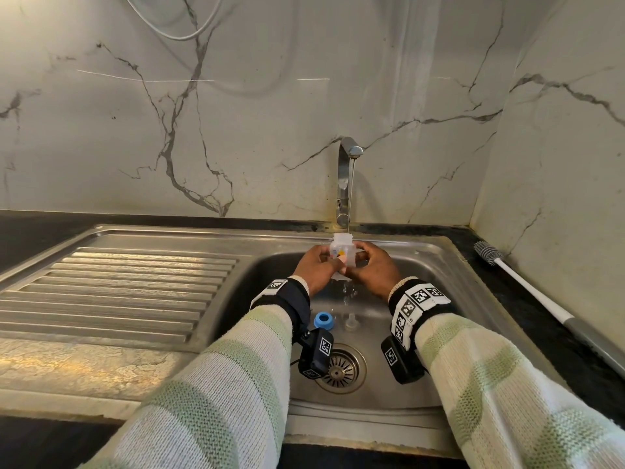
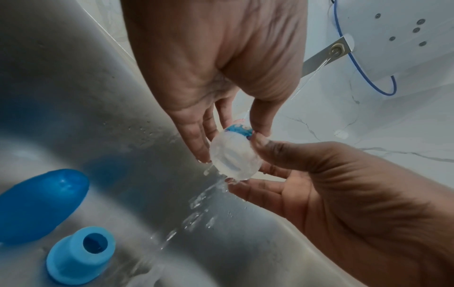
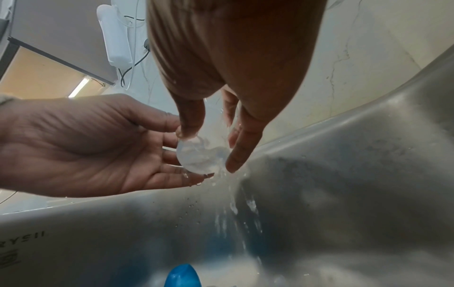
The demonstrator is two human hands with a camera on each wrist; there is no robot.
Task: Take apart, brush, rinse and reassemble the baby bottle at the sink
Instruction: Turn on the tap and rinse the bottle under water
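The clear baby bottle body (image 1: 342,251), with a coloured print on its side, is upright under the running tap (image 1: 346,177). My left hand (image 1: 327,263) pinches it from the left between thumb and fingers. My right hand (image 1: 359,264) grips it from the right, thumb on the wall and fingers under the base. Water spills off the bottle's base (image 2: 233,157) into the sink. The blue collar ring (image 1: 323,320) and the clear nipple (image 1: 351,322) lie on the sink floor below my wrists. A blue cap (image 2: 41,203) lies beside the collar (image 2: 81,254).
The steel sink basin (image 1: 456,299) has its drain (image 1: 341,367) near me. A ribbed draining board (image 1: 118,292) lies to the left. A white-handled bottle brush (image 1: 527,282) rests on the dark counter at the right, by the marble wall.
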